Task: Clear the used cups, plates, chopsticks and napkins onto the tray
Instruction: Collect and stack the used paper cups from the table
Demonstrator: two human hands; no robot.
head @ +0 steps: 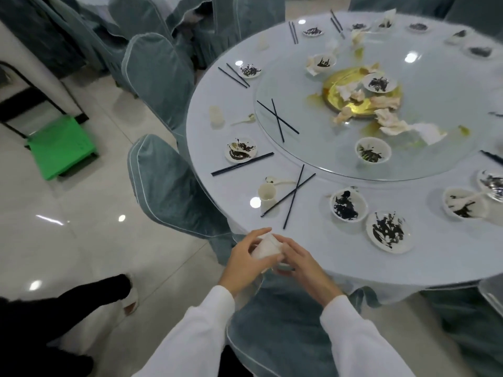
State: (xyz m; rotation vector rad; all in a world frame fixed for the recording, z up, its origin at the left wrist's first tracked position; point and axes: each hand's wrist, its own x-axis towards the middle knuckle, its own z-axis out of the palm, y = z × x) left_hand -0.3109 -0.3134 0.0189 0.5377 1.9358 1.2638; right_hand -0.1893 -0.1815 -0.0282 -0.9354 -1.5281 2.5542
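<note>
Progress: barely begun | both hands, left hand (246, 258) and right hand (298, 261), grip small white cup (265, 248) at near edge of round pale-blue surface (313, 248) | dirty bowls, black chopsticks, napkins remain; tray unseen

A restaurant banquet hall is shown. A round table (272, 268) is ringed by cloth-covered chairs (160, 77). A glass turntable (313, 148) is set at its centre.

Grey-green fabric-covered chairs (160, 77) ring the round counter (299, 257); a bright green plastic stool (61, 146) stands at nine o'clock on the glossy tiled floor (68, 227).
</note>
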